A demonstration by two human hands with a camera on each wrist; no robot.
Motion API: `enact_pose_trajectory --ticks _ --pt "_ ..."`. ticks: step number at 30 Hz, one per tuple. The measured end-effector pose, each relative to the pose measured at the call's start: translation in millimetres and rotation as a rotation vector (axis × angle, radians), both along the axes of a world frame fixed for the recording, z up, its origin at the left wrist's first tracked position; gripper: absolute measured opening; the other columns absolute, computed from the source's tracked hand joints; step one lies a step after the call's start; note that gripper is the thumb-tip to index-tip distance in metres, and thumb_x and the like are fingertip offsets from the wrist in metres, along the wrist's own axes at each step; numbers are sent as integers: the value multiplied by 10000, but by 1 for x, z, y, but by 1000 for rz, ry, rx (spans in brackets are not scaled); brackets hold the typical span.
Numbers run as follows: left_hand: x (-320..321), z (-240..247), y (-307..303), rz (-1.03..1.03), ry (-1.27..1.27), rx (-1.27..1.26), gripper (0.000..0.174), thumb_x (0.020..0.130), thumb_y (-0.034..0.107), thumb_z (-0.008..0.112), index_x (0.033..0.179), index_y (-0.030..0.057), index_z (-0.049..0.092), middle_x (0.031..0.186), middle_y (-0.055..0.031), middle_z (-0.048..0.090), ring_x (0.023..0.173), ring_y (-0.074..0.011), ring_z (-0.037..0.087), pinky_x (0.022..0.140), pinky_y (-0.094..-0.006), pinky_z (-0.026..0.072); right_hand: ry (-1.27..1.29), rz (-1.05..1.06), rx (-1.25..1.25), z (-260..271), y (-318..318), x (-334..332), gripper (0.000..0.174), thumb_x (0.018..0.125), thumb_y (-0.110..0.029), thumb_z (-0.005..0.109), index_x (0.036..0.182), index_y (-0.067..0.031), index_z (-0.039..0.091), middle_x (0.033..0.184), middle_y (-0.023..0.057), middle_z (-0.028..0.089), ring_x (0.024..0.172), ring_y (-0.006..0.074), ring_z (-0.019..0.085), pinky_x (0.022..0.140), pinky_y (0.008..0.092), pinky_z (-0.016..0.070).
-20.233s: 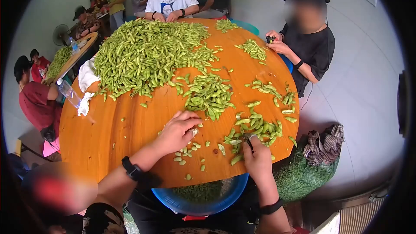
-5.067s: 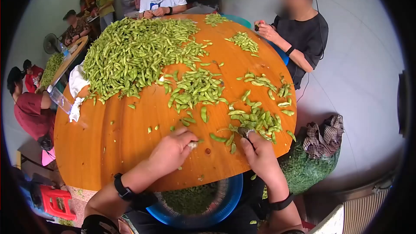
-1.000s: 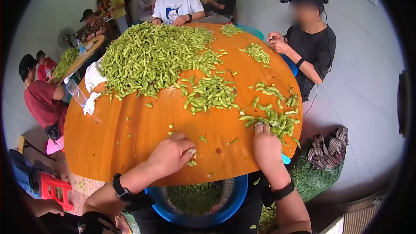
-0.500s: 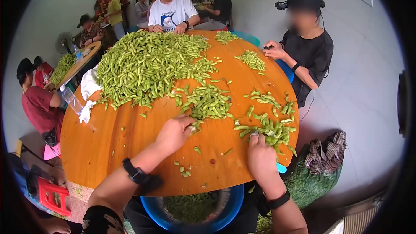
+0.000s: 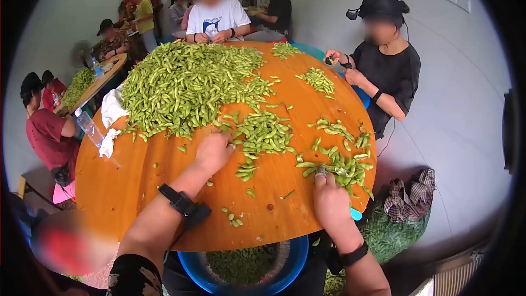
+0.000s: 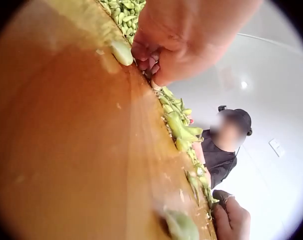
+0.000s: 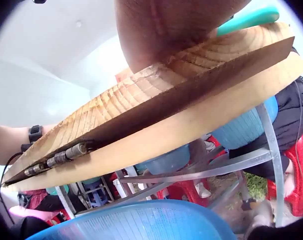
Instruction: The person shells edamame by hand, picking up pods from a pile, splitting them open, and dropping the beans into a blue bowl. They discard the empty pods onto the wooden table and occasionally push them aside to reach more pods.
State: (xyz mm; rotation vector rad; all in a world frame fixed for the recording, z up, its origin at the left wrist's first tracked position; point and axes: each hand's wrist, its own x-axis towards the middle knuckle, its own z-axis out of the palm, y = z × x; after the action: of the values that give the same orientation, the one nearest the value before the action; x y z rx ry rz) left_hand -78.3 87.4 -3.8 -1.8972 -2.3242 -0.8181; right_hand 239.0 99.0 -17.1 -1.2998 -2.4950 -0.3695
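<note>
A: Where can the edamame pods (image 5: 186, 87) be found, please?

B: On the round wooden table (image 5: 137, 186), the largest heap is seen at eleven o'clock. A smaller heap (image 5: 266, 131) is placed just right of the centre, and another (image 5: 348, 169) between three and four o'clock.

A: And how are the hands kept?

B: The left hand (image 5: 212, 154) is held near the centre, beside the middle heap, with its fingers bent inward; whether something is pinched cannot be told. By the right hand (image 5: 331, 205), at four o'clock, the near side of the right heap is reached, its fingers pressed close together. Something grey is seen at the tips, but the grip itself is not shown clearly.

A: How much has been finished?

B: Only a few loose beans (image 5: 235, 223) are seen at six o'clock. Green material is held in the blue basin (image 5: 300, 263) below them, but its kind cannot be confirmed. Judging by the heaps, most of the shelling is left to be done.
</note>
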Motion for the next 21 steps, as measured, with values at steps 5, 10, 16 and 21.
enact_pose_trajectory --ticks 5,10,16,21 --pt "19 21 -32 -108 16 17 154 835 70 620 976 11 640 943 -165 652 770 -359 623 702 -404 511 107 91 -120 34 3 8 197 839 -38 540 1022 29 561 822 184 614 675 344 642 569 381 532" --pt "62 30 -68 -284 -708 -134 233 915 49 563 1134 62 641 1008 -24 685 700 -112 605 598 -286 506 715 376 -740 64 -25 -19 158 897 -90 557 1021 4 580 761 90 626 591 192 611 535 331 476" --pt "81 13 -75 -368 -1013 -162 359 947 21 519 1288 111 586 1000 25 662 586 -6 521 512 -163 449 1043 212 -1408 43 -31 -42 126 954 -137 531 945 -30 596 736 -9 573 520 40 483 447 199 362" --pt "82 3 -80 -444 -994 -135 403 933 4 525 1326 93 544 1001 7 645 643 -33 557 546 -185 475 1138 154 -1526 39 -36 -48 145 968 -108 511 882 -21 590 735 7 577 474 45 457 393 191 301"
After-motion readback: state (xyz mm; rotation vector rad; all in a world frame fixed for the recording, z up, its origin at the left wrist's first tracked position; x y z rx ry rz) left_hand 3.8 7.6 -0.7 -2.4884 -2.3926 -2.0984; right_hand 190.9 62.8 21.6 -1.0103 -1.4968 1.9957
